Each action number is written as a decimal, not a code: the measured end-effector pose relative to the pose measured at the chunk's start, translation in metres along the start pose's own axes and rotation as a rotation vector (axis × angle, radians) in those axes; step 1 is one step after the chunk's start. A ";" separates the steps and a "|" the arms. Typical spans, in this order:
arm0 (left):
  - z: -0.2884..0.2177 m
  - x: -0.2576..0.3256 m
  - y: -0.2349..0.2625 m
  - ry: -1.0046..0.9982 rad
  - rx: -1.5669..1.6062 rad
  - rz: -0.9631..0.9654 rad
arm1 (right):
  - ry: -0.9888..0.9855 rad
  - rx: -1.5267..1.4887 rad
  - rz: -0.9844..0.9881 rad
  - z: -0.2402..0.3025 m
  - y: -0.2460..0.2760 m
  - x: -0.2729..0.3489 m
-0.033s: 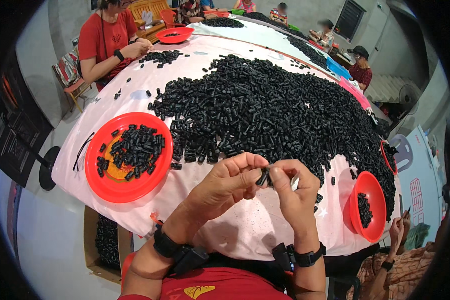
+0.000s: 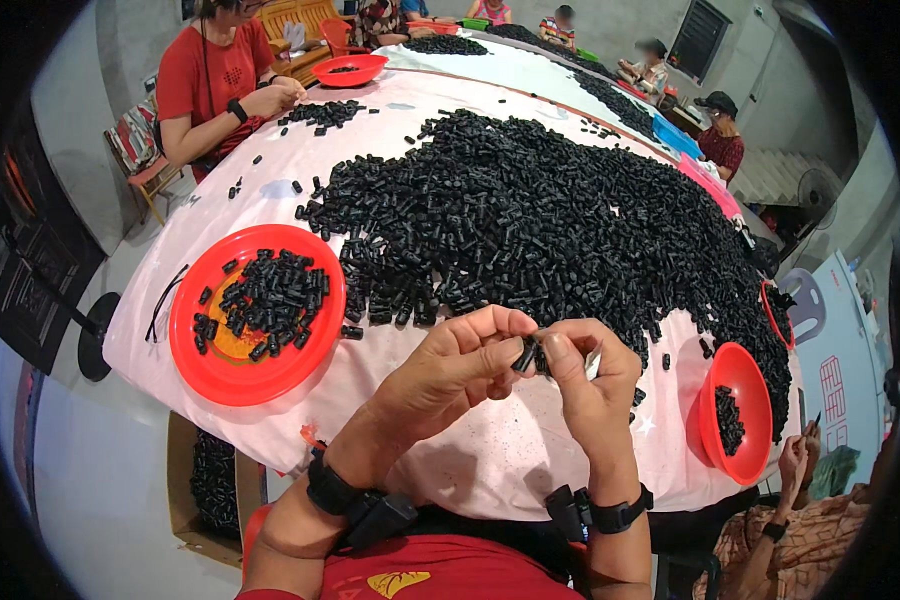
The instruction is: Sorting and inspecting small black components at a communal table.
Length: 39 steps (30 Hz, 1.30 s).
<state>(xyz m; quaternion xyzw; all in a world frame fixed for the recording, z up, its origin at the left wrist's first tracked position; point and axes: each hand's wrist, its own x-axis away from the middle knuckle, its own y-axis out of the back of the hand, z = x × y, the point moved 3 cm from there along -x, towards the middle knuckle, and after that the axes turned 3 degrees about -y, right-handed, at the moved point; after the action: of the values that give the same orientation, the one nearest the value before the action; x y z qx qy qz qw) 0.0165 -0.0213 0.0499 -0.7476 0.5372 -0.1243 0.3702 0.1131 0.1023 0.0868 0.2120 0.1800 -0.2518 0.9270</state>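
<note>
One small black plastic piece [image 2: 526, 356] sits pinched between both hands, held above the near edge of the table [image 2: 470, 460], which is covered w/ a pale pink cloth. Left hand [image 2: 450, 375] fingers curl closed on its left end; right hand [image 2: 585, 375] thumb & forefinger grip the right end, other fingers folded in. Both wrists wear black bands. Just beyond the hands spreads a big heap of black pieces [image 2: 530, 220] across the table's middle. Left of the hands, a round red tray [image 2: 200, 360] holds more black bits; right, near the edge, a red bowl [image 2: 745, 440] w/ a few. Below the table at left, a cardboard box [image 2: 210, 490] w/ black pieces. Other people sit round the far side, one in a red shirt [image 2: 215, 75].
</note>
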 end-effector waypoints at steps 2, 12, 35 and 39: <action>-0.001 0.000 -0.002 0.014 0.025 0.019 | -0.008 -0.028 0.007 0.007 0.001 -0.001; -0.003 0.001 -0.001 -0.033 -0.004 0.022 | 0.039 0.252 -0.024 0.018 -0.002 0.004; -0.001 -0.001 -0.007 -0.044 -0.173 -0.023 | 0.231 0.566 -0.027 0.006 -0.006 0.002; 0.001 0.000 -0.008 -0.035 -0.146 -0.026 | 0.241 0.565 -0.024 0.003 -0.007 0.002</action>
<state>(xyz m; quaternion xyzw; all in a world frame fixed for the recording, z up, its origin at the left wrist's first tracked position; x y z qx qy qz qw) 0.0229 -0.0198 0.0553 -0.7817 0.5284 -0.0767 0.3223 0.1121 0.0947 0.0860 0.4875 0.2142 -0.2759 0.8002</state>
